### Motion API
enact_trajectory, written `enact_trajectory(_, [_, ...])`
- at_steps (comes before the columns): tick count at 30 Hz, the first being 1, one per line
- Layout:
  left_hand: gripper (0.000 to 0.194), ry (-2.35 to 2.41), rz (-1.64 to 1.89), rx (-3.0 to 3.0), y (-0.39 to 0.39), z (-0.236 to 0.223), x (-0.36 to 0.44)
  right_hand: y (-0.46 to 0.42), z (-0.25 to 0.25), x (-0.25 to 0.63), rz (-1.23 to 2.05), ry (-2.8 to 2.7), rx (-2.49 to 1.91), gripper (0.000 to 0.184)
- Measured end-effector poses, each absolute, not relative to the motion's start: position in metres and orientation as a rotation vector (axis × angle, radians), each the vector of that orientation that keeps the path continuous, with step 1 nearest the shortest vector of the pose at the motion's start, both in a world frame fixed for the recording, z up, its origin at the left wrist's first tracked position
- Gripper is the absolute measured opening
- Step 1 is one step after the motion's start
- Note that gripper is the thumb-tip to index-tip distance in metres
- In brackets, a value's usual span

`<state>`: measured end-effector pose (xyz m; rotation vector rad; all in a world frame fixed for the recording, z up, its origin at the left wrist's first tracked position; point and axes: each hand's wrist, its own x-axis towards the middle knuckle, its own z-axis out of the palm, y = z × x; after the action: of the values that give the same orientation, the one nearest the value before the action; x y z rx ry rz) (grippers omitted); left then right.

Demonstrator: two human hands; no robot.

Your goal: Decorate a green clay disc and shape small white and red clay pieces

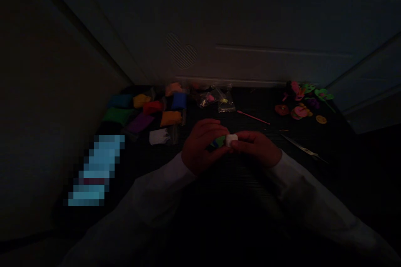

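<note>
White lump [232, 139], left of the scissors [306, 149], was pinched by the right hand [260, 148]; left hand [202, 144] curled around a green-and-blue piece [218, 142], also left of the scissors, apparently for steadiness. Scissors lay aside, presumably leaving both hands free.

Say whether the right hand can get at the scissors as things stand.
Probably yes: the scissors lie to the right of the right hand, with nothing visible in between. It is holding the white piece, though, so that would likely need releasing first.
</note>
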<state>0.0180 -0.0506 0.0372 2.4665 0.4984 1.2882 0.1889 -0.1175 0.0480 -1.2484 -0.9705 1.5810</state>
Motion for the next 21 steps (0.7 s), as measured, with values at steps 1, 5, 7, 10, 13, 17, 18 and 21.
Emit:
enact_trajectory(1, [0.026,0.511,1.292,2.464,-0.051,0.037,0.018,-0.118,0.048,0.189,1.582,-0.972,-1.245,0.025])
enact_trajectory(5, [0.029,0.532,1.296,2.465,-0.051,0.036,0.018,-0.118,0.047,0.189,1.576,-0.976,-1.229,0.025])
enact_trajectory(7, [0.026,0.525,1.296,2.468,-0.051,0.034,0.018,-0.117,0.046,0.189,1.563,-0.981,-1.227,0.025])
enact_trajectory(10, [0.029,0.541,1.299,2.466,-0.051,0.033,0.018,-0.117,0.046,0.188,1.528,-0.984,-1.228,0.025])
enact_trajectory(13, [0.043,0.601,1.318,2.449,-0.054,0.031,0.020,-0.116,0.046,0.186,1.458,-0.964,-1.237,0.028])
enact_trajectory(17, [0.035,0.660,1.354,2.390,-0.058,0.030,0.022,-0.116,0.047,0.181,1.360,-0.944,-1.251,0.031])
enact_trajectory(18, [0.031,0.667,1.349,2.362,-0.059,0.030,0.023,-0.116,0.047,0.180,1.347,-0.947,-1.253,0.031])
enact_trajectory(21, [0.025,0.684,1.288,2.230,-0.060,0.031,0.023,-0.117,0.049,0.177,1.329,-0.961,-1.245,0.032])
